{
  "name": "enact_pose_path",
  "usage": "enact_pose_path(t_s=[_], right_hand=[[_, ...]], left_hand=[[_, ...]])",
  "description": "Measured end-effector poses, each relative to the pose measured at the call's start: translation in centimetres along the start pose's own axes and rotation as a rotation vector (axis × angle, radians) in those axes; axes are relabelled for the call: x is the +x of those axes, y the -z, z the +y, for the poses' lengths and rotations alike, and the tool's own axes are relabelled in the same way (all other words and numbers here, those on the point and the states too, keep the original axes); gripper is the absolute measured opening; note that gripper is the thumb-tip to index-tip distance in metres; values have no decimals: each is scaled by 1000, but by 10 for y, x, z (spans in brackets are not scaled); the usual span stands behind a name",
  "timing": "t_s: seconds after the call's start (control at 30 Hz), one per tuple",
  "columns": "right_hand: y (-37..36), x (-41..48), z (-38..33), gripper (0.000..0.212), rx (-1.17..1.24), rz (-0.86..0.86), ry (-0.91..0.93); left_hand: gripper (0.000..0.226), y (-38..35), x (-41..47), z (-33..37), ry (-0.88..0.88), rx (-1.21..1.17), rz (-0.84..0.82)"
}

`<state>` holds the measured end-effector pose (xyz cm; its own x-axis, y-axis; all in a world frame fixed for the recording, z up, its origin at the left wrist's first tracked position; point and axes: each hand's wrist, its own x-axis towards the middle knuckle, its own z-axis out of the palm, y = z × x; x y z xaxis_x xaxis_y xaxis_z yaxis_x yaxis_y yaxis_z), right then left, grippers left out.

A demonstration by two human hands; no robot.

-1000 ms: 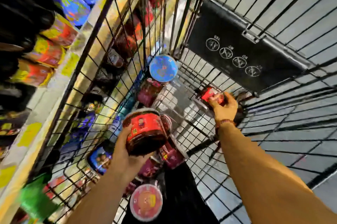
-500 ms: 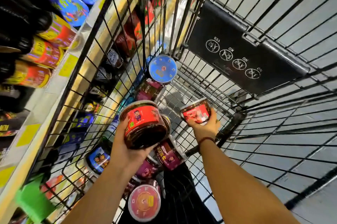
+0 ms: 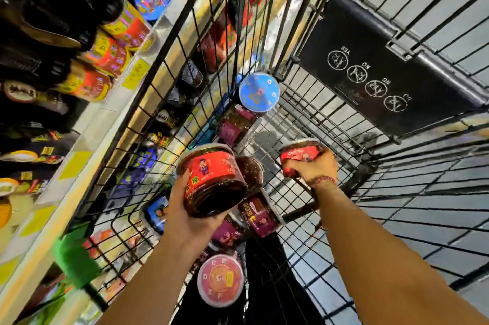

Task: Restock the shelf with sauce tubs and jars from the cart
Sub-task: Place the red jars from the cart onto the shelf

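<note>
In the middle of the frame, both hands are inside the wire cart (image 3: 296, 123), each gripping a container. The left hand (image 3: 190, 208) is wrapped around a jar (image 3: 211, 181) from below, with the thumb lying up its near side. The jar is round and squat, tilted with its lid away from the camera. It has clear walls, dark glossy sauce inside and a red paper label with a cartoon figure. To the right, the right hand (image 3: 315, 168) closes its fingers over a smaller red tub (image 3: 301, 152), shallow and clear-rimmed, held above the cart's mesh floor. A beaded bracelet (image 3: 324, 180) sits on that wrist.

More stock lies along the cart's left side. At the far end there is a blue-lidded tub (image 3: 258, 93) with a flat round top. Just below it is a purple-labelled tub (image 3: 232, 126) on its side. A dark jar (image 3: 251, 173) sits just behind the held jar, and another purple tub (image 3: 260, 215) lies lower down. A pink-lidded tub (image 3: 220, 278) is at the bottom centre. A black plastic flap (image 3: 383, 70) printed with white circular icons hangs at the upper right.

The shelf (image 3: 105, 115) runs up the left of the frame, its pale edge carrying yellow tags. It holds blurred rows of dark bottles and of red, yellow and blue packs.
</note>
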<state>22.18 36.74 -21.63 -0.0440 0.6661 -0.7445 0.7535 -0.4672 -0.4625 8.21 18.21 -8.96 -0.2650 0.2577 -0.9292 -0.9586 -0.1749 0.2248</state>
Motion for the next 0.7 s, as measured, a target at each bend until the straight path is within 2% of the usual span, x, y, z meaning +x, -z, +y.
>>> enact_pose_path(t_s=[0.1, 0.2, 0.23, 0.33, 0.43, 0.53, 0.63, 0.7], right_hand=[[-4, -23, -16, 64, 226, -47, 28], [-9, -59, -31, 34, 537, -129, 41], [-11, -74, -35, 32, 624, -141, 25], [-13, -120, -46, 56, 779, -206, 118], [-6, -163, -47, 59, 957, -313, 198], [-3, -219, -38, 78, 1078, -444, 268], [-3, -279, -24, 67, 1194, -515, 368], [-6, -317, -15, 69, 1294, -570, 399]], left_hand=[[125, 10, -7, 5, -22, 6, -22], [126, 19, -20, 12, -70, 41, -52], [125, 21, -25, 15, -87, 54, -72], [126, 31, -46, 25, -122, 108, -138], [123, 48, -73, 33, -122, 93, -223], [115, 76, -104, 42, -118, 104, -307], [119, 108, -132, 51, -104, 113, -394], [109, 125, -151, 58, -162, 193, -490]])
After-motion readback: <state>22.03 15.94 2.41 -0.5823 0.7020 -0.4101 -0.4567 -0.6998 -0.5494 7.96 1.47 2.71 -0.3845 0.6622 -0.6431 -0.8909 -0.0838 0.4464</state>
